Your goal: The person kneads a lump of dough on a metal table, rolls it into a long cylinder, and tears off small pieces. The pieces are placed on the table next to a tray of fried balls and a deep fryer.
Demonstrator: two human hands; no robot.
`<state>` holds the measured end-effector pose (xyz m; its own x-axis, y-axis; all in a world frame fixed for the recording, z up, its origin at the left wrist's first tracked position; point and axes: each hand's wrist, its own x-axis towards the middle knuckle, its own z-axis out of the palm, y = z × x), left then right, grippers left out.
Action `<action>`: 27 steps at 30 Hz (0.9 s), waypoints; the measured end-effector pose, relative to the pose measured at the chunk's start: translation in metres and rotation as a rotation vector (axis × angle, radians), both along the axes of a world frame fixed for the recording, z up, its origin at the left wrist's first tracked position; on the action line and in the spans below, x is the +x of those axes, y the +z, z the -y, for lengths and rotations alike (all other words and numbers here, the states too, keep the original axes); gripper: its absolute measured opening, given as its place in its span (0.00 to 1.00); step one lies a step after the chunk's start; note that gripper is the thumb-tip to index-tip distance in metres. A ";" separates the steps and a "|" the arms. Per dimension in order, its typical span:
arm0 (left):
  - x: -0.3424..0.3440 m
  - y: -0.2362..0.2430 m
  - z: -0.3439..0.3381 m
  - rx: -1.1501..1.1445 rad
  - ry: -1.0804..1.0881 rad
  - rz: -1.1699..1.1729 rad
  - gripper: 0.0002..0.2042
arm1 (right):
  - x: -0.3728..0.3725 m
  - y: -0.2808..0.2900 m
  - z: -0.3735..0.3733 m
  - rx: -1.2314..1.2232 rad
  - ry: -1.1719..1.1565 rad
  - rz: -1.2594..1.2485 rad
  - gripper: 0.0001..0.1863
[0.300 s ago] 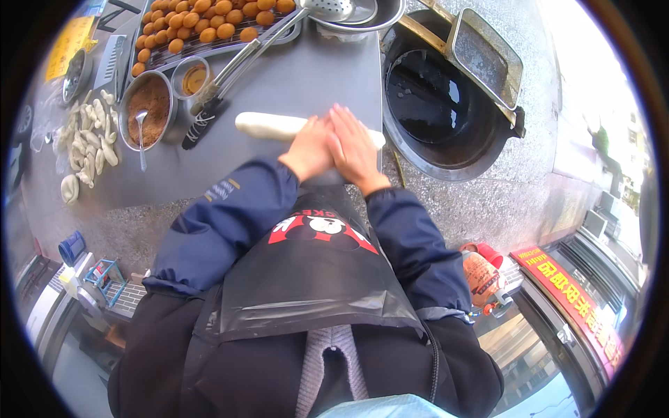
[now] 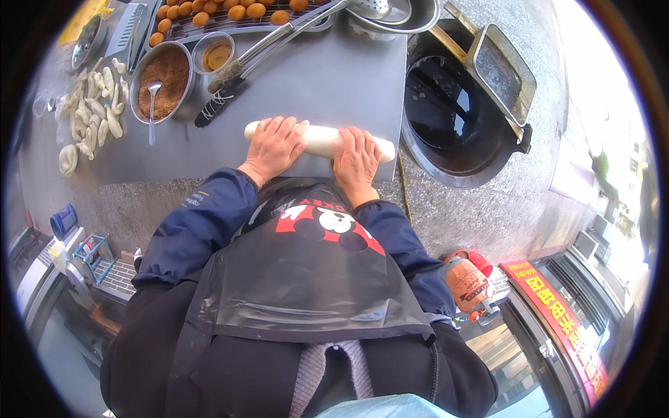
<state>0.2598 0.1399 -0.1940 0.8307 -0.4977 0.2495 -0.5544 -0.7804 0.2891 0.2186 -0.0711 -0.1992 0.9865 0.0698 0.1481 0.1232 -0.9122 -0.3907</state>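
A thick white roll of dough [image 2: 320, 142] lies crosswise on the grey metal table [image 2: 334, 80], close to its near edge. My left hand [image 2: 274, 148] curls its fingers over the roll near the left end. Toward the right end my right hand [image 2: 357, 161] grips it the same way, its end sticking out past the fingers. Between the two hands a stretch of smooth dough shows. My palms are hidden, pressed against the roll's near side.
Left on the table are a bowl of brown filling [image 2: 169, 73] with a spoon [image 2: 152, 111], a cup of yellowish liquid [image 2: 214, 54], tongs [image 2: 230, 87], and several dough pieces [image 2: 94, 115]. Browned balls [image 2: 237, 12] sit on a rack behind. A pot of dark oil [image 2: 446, 104] stands right, with a strainer [image 2: 503, 70].
My hands were together, one overlapping the other, on the right part of the roll. Now they are apart, the left nearer the roll's left end, both with fingers curled over it.
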 end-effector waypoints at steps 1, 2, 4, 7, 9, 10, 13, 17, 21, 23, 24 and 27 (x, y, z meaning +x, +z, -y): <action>0.007 -0.002 0.003 -0.020 -0.007 0.138 0.19 | 0.012 -0.003 0.000 -0.027 0.020 0.079 0.16; 0.018 -0.005 0.008 -0.009 0.078 0.012 0.17 | 0.025 -0.006 0.002 -0.010 0.015 0.091 0.12; 0.042 -0.011 0.021 -0.069 0.190 -0.107 0.14 | 0.049 -0.009 0.006 -0.022 0.014 0.075 0.10; 0.082 -0.020 0.028 -0.046 0.175 -0.087 0.07 | 0.086 -0.012 0.008 -0.034 0.006 0.127 0.09; 0.107 -0.027 0.033 -0.046 0.176 -0.095 0.07 | 0.109 -0.015 0.011 -0.060 -0.021 0.100 0.09; 0.118 -0.030 0.035 -0.084 0.177 -0.052 0.07 | 0.123 -0.017 0.013 -0.063 -0.038 0.120 0.08; 0.146 -0.038 0.040 -0.041 0.146 -0.049 0.09 | 0.161 -0.024 0.021 -0.056 -0.011 0.173 0.08; 0.152 -0.037 0.050 -0.026 0.251 0.009 0.11 | 0.177 -0.027 0.022 -0.116 -0.001 0.265 0.07; 0.110 -0.022 0.039 -0.071 0.208 -0.006 0.19 | 0.127 -0.011 0.018 -0.122 -0.031 0.171 0.07; 0.085 -0.012 0.013 -0.124 -0.014 -0.216 0.22 | 0.087 0.004 0.032 -0.013 0.163 -0.098 0.09; 0.076 -0.007 -0.006 -0.086 -0.094 -0.220 0.20 | 0.067 0.009 0.039 0.055 0.206 -0.107 0.12; 0.057 0.000 -0.051 0.092 -0.073 -0.240 0.25 | 0.020 0.016 0.066 0.043 0.153 0.074 0.30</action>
<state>0.3172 0.1913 -0.1942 0.8215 -0.5702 0.0008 -0.5348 -0.7699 0.3483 0.2386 -0.1372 -0.1836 0.9512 0.2106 0.2257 0.2893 -0.8633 -0.4135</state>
